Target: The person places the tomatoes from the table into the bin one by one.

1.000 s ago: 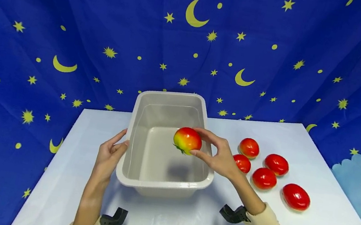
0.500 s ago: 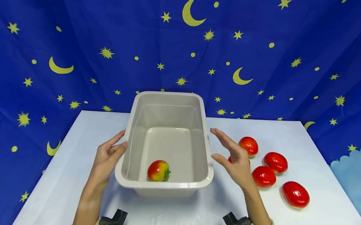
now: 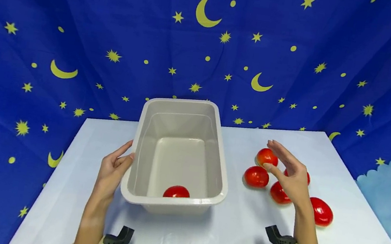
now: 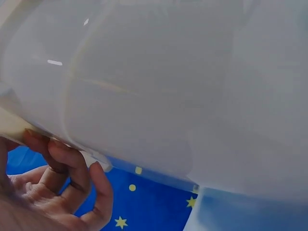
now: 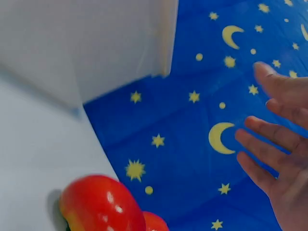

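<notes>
The left hand has its thumb and fingers pinched on the side edge of the bin, maybe so it won't slide. The right hand hangs over the table with thumb and fingers spread wide apart, holding nothing. I'd guess that curve would fit round a fruit.

The bin is big and grey, with an open top. One red fruit lies in it, right of the left hand and closer to the person. The front wall hides its bottom.

Five more sit loose on the table near the right hand, so they look easy to get at. The back fruit shows between thumb and fingers. The left fruit is just beside the thumb. The middle fruit is partly covered by the palm, the half-hidden fruit peeks past the knuckles, and the right fruit is beside the wrist.
</notes>
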`<state>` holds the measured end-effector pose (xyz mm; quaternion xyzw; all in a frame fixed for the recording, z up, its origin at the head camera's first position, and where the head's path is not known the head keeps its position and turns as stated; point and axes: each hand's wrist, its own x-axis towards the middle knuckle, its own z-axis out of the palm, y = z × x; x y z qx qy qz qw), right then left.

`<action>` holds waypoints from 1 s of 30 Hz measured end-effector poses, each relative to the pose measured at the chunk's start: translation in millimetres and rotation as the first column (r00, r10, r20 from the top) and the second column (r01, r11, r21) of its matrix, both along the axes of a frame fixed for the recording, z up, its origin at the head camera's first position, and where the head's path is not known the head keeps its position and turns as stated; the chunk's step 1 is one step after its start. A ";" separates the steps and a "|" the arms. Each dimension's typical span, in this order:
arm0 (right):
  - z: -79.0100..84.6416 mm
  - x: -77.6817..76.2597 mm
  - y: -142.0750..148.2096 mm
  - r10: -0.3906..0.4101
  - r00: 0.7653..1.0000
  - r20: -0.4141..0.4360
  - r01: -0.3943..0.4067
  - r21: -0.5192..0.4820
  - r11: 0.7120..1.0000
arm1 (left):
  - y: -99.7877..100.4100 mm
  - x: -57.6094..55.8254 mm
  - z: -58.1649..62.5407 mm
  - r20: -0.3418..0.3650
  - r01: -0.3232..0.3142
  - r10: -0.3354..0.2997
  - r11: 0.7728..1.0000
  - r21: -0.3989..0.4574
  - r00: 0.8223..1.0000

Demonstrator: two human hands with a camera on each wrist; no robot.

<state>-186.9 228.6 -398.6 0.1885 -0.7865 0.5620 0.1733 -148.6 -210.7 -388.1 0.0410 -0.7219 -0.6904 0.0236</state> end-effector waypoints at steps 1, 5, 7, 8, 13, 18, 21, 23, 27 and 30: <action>-0.3 -2.9 1.6 -0.035 0.999 0.021 0.034 0.053 0.998 | 0.3 -1.5 0.1 0.004 -0.003 0.003 1.000 0.002 1.000; -2.0 -11.2 5.4 -0.112 0.987 0.118 0.088 0.196 0.977 | 1.3 -6.4 1.3 0.012 -0.003 0.003 1.000 -0.004 1.000; -3.3 -13.3 8.4 -0.129 0.980 0.149 0.094 0.222 0.971 | 1.8 -8.8 1.7 0.011 0.002 -0.002 1.000 -0.011 1.000; -3.9 -13.3 10.5 -0.140 0.977 0.160 0.101 0.229 0.968 | 2.0 -10.1 2.0 0.011 0.008 -0.008 1.000 -0.014 1.000; -7.9 -13.1 22.2 -0.227 0.964 0.138 0.189 0.247 0.951 | 2.2 -16.7 3.0 0.002 0.040 -0.040 0.999 -0.026 0.999; -14.3 -14.6 21.7 -0.271 0.958 0.096 0.254 0.157 0.954 | -2.0 -18.3 3.3 -0.013 0.034 -0.035 0.998 -0.054 0.999; -19.7 -9.2 16.9 -0.230 0.971 0.060 0.228 0.031 0.973 | -6.7 -11.1 1.9 -0.018 0.018 -0.019 0.997 -0.073 1.000; -21.1 -3.8 12.9 -0.172 0.985 0.016 0.173 -0.118 0.978 | -8.2 -5.1 0.2 -0.032 0.001 -0.004 0.997 -0.072 0.999; -16.0 -0.9 7.9 -0.058 0.993 -0.103 0.016 -0.367 0.930 | -4.4 -0.6 -4.8 -0.087 -0.004 0.001 0.999 -0.036 0.996; -13.4 -4.7 6.4 -0.064 0.992 -0.109 0.022 -0.350 0.937 | -0.6 -1.9 -7.5 -0.109 -0.005 0.001 1.000 -0.030 0.994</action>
